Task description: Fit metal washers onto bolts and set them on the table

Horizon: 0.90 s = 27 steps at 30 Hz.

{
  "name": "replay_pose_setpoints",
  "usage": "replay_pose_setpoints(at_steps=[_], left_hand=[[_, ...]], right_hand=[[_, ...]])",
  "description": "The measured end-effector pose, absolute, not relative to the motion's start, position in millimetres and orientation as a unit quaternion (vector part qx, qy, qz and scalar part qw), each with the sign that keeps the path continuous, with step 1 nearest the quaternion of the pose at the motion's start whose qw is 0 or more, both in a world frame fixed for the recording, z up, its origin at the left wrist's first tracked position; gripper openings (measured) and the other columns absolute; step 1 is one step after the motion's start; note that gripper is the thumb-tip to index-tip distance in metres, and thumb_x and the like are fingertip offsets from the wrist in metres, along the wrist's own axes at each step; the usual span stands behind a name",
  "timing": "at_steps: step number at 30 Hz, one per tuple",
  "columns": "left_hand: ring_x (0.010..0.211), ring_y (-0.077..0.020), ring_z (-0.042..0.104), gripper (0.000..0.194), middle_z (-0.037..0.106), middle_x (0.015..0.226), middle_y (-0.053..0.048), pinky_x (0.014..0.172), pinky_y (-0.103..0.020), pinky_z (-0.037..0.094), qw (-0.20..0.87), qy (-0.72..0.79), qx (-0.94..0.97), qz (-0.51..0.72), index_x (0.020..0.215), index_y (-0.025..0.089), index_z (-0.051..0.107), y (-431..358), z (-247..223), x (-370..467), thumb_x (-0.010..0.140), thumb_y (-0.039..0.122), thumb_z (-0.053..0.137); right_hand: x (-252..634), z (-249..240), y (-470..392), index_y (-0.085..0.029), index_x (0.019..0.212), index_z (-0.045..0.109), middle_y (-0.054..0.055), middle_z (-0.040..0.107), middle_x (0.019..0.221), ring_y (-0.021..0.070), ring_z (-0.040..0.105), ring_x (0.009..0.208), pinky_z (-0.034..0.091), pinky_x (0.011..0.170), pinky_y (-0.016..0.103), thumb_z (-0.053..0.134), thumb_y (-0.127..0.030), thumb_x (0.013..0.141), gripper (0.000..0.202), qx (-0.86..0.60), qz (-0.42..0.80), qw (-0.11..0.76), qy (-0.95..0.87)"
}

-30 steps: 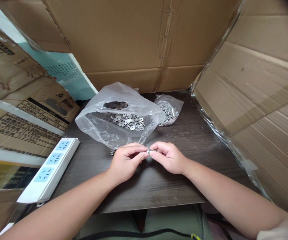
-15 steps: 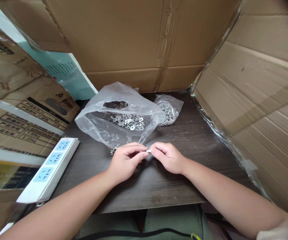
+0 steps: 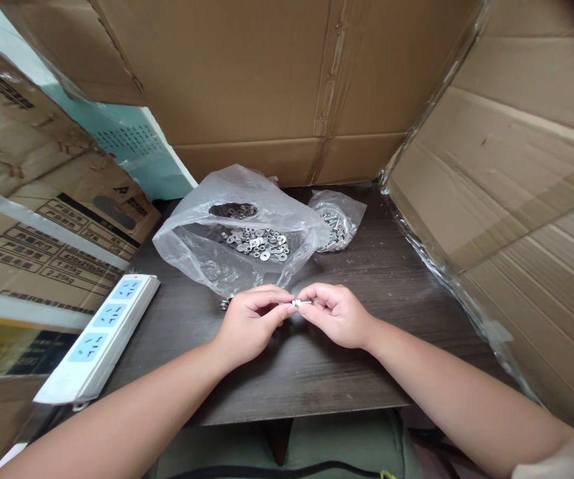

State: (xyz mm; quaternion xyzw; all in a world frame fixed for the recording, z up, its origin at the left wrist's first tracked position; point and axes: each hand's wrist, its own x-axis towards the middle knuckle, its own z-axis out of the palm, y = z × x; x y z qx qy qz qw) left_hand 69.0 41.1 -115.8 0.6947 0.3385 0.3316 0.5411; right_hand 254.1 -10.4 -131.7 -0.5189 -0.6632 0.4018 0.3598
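A small metal bolt (image 3: 306, 302) lies sideways between my hands, its bright shank showing in the gap between my right thumb and forefinger. A nut (image 3: 297, 303) sits on it where the fingertips meet. My left hand (image 3: 251, 322) pinches the bolt's left end, which the fingers hide. With thumb and forefinger, my right hand (image 3: 339, 316) closes around the nut. Just beyond stands an open clear plastic bag (image 3: 197, 256) with many loose washers and nuts (image 3: 261, 245) inside. Some metal pieces (image 3: 225, 303) peek out behind my left hand.
A smaller clear bag of screws (image 3: 334, 226) stands at the back of the dark table (image 3: 391, 286). A white power strip (image 3: 100, 339) lies at the left edge. Cardboard walls (image 3: 257, 73) close off the back and both sides.
My right thumb and forefinger have shifted on the fastener, so more of the bolt's shank now shows between them. My left hand keeps its pinch. The view has moved slightly.
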Motion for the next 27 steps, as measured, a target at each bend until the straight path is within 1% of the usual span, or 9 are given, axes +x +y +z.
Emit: replay_pose_setpoints(at_steps=[6,10,15,17,18,21,23,24,27], left_hand=[[0.058,-0.0029,0.058,0.019,0.067,0.081,-0.006,0.053,-0.011,0.051,0.529,0.332,0.709,0.328,0.080,0.011,0.074,40.2,-117.0,68.8,0.073,0.028,0.069],[0.059,-0.0027,0.058,0.019,0.067,0.081,-0.006,0.054,-0.010,0.051,0.527,0.328,0.713,0.326,0.079,0.011,0.075,39.1,-116.8,68.8,0.073,0.028,0.069],[0.056,-0.0030,0.057,0.021,0.066,0.080,-0.005,0.050,-0.012,0.051,0.562,0.340,0.686,0.313,0.079,0.011,0.074,40.0,-114.8,70.3,0.071,0.030,0.071],[0.054,-0.0024,0.056,0.022,0.066,0.081,-0.005,0.049,-0.012,0.050,0.573,0.349,0.674,0.310,0.080,0.011,0.074,41.2,-114.9,70.6,0.070,0.030,0.071],[0.054,-0.0022,0.056,0.022,0.066,0.080,-0.005,0.049,-0.012,0.050,0.576,0.351,0.670,0.311,0.080,0.011,0.074,41.7,-115.1,70.6,0.070,0.030,0.071],[0.053,-0.0017,0.055,0.021,0.065,0.079,-0.004,0.048,-0.012,0.049,0.585,0.350,0.660,0.317,0.080,0.011,0.073,42.6,-115.7,70.2,0.069,0.029,0.072],[0.052,-0.0017,0.055,0.022,0.065,0.079,-0.004,0.048,-0.012,0.049,0.590,0.348,0.656,0.317,0.080,0.011,0.073,42.5,-116.0,69.8,0.069,0.029,0.072],[0.052,-0.0017,0.055,0.022,0.065,0.079,-0.004,0.048,-0.012,0.049,0.592,0.349,0.654,0.317,0.081,0.011,0.073,42.4,-116.1,69.7,0.069,0.029,0.073],[0.052,-0.0019,0.055,0.022,0.065,0.080,-0.004,0.047,-0.012,0.049,0.598,0.350,0.646,0.319,0.080,0.011,0.073,42.1,-116.3,69.7,0.068,0.029,0.073]], right_hand=[[252.9,-128.2,-9.4,-0.007,0.080,0.061,0.002,0.051,0.065,0.0006,0.040,0.059,0.033,0.058,0.013,0.043,-0.046,0.089,0.043,-0.520,0.376,0.344,-0.686],[253.1,-128.9,-9.1,-0.007,0.077,0.058,0.002,0.049,0.064,0.0004,0.039,0.059,0.033,0.059,0.013,0.040,-0.047,0.090,0.046,-0.518,0.380,0.336,-0.688],[253.2,-130.9,-7.7,-0.007,0.067,0.050,0.001,0.044,0.062,-0.0003,0.036,0.059,0.031,0.059,0.012,0.035,-0.048,0.092,0.050,-0.509,0.368,0.339,-0.700],[253.7,-131.1,-7.5,-0.008,0.071,0.053,0.001,0.046,0.065,-0.0002,0.038,0.061,0.032,0.060,0.012,0.036,-0.049,0.091,0.049,-0.516,0.368,0.346,-0.692],[254.1,-131.2,-7.7,-0.009,0.078,0.056,0.000,0.046,0.065,-0.0001,0.038,0.060,0.032,0.058,0.012,0.038,-0.050,0.090,0.047,-0.522,0.373,0.349,-0.683],[255.1,-131.8,-9.1,-0.011,0.102,0.058,-0.004,0.037,0.055,-0.0004,0.031,0.051,0.027,0.051,0.013,0.048,-0.051,0.085,0.044,-0.528,0.385,0.365,-0.663],[255.2,-132.6,-9.9,-0.010,0.104,0.058,-0.006,0.027,0.051,-0.0011,0.024,0.047,0.024,0.049,0.013,0.053,-0.047,0.083,0.044,-0.514,0.381,0.379,-0.669],[255.1,-133.0,-10.1,-0.009,0.103,0.058,-0.006,0.026,0.051,-0.0014,0.023,0.047,0.023,0.049,0.013,0.054,-0.046,0.082,0.042,-0.506,0.378,0.385,-0.673],[254.8,-134.0,-9.8,-0.008,0.101,0.061,-0.006,0.027,0.050,-0.0018,0.024,0.047,0.023,0.049,0.012,0.055,-0.042,0.083,0.040,-0.501,0.372,0.390,-0.677]])
